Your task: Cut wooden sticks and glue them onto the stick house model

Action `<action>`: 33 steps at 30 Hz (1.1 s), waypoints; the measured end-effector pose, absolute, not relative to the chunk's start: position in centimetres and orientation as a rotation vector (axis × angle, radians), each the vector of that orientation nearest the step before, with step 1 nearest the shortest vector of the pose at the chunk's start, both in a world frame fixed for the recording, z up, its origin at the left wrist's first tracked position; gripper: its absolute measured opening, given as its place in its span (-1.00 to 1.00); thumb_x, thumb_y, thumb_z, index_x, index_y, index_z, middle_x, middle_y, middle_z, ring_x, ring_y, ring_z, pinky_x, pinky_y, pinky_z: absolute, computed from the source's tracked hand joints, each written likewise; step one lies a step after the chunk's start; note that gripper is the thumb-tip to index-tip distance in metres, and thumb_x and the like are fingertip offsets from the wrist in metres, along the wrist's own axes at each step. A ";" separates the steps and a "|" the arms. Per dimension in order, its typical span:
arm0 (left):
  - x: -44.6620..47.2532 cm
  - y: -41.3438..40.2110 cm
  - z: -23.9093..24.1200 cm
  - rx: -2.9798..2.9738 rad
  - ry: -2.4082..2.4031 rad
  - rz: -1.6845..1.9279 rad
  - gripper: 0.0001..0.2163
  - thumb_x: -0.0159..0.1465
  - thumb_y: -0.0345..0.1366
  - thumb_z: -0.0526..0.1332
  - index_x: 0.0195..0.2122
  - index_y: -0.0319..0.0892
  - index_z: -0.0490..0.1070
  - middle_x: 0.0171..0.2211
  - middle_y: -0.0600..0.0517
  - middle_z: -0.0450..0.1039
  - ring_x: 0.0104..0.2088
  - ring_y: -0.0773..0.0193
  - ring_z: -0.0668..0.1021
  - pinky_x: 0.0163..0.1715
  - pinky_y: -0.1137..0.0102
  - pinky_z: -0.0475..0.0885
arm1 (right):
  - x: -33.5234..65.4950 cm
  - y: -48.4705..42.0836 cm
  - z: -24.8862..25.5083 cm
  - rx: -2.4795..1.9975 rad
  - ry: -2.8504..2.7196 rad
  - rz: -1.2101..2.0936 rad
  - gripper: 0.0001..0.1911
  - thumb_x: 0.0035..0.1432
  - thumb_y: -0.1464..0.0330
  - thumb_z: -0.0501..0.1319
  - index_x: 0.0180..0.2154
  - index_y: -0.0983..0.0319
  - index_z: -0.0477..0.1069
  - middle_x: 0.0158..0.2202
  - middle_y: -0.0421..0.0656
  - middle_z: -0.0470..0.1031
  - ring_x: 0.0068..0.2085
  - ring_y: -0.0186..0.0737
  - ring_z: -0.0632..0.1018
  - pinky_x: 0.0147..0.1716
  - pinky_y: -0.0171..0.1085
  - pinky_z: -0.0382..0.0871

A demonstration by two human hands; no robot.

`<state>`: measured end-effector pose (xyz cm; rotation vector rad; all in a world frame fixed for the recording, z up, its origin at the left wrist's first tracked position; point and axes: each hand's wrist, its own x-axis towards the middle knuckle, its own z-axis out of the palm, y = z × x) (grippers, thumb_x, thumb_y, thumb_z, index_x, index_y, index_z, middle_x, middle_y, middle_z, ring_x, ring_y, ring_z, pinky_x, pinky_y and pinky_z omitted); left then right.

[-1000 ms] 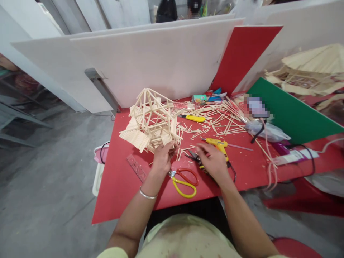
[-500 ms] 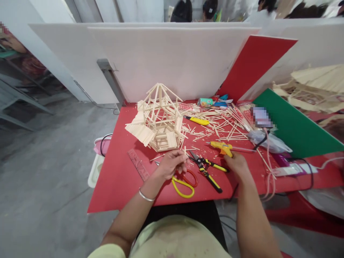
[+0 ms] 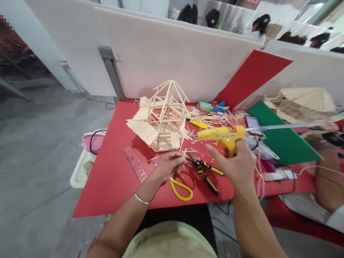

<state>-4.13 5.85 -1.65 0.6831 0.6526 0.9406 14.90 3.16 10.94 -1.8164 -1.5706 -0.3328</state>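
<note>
My right hand (image 3: 240, 161) grips a yellow hot glue gun (image 3: 220, 134) by its handle, raised above the table with the nozzle pointing left. A clear glue stick (image 3: 285, 126) juts from its back. My left hand (image 3: 172, 165) is closed, pinching a short wooden stick (image 3: 185, 153) between thumb and fingers. Just beyond it stands a wooden stick model (image 3: 166, 118) with an open peaked frame and slatted panels at its left and front. Yellow-and-red-handled scissors (image 3: 181, 193) lie partly under my left hand. Black-and-yellow cutters (image 3: 205, 173) rest between my hands.
Loose sticks (image 3: 215, 118) and a yellow utility knife (image 3: 197, 123) lie behind the glue gun. A clear stencil ruler (image 3: 134, 165) is left of the scissors. White boards (image 3: 174, 50) wall off the back, and a green board (image 3: 285, 139) leans at right. Another person's arm (image 3: 328, 172) shows far right.
My right hand has lifted the glue gun off the tabletop, bringing it higher and closer to the model. My left hand stays near the scissors, still pinching the stick. The camera view has tilted.
</note>
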 end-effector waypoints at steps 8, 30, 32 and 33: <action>-4.0 6.0 -2.1 0.692 0.673 0.974 -0.66 0.04 -0.13 0.50 -0.32 -0.26 0.51 -0.47 0.03 0.54 -0.60 0.44 0.51 -0.68 0.59 0.30 | 13.0 5.4 10.1 -1.837 -1.929 -0.915 -0.65 0.29 0.16 0.14 -0.07 0.29 0.45 -0.26 -0.06 0.54 -0.41 -0.25 0.42 -0.47 -0.24 -0.09; -4.1 6.2 -1.9 0.629 0.724 1.033 -0.63 0.00 -0.17 0.53 -0.28 -0.28 0.49 -0.47 0.02 0.55 -0.61 0.43 0.51 -0.70 0.59 0.27 | 12.9 6.3 9.6 -1.812 -1.959 -0.809 -0.68 0.29 0.17 0.14 -0.12 0.27 0.46 -0.24 -0.07 0.54 -0.36 -0.24 0.45 -0.45 -0.24 -0.06; -4.1 6.3 -1.9 0.633 0.723 1.032 -0.63 0.01 -0.17 0.53 -0.29 -0.28 0.50 -0.48 0.03 0.55 -0.61 0.44 0.51 -0.69 0.59 0.27 | 13.0 6.3 9.6 -1.805 -1.968 -0.807 -0.68 0.29 0.17 0.14 -0.11 0.27 0.45 -0.24 -0.07 0.54 -0.37 -0.24 0.45 -0.44 -0.24 -0.04; -4.1 6.3 -2.0 0.634 0.724 1.031 -0.63 0.01 -0.17 0.53 -0.29 -0.28 0.50 -0.48 0.03 0.55 -0.61 0.44 0.51 -0.69 0.59 0.27 | 13.0 6.3 9.7 -1.805 -1.972 -0.804 -0.68 0.28 0.17 0.14 -0.10 0.27 0.45 -0.24 -0.06 0.53 -0.37 -0.23 0.45 -0.44 -0.24 -0.04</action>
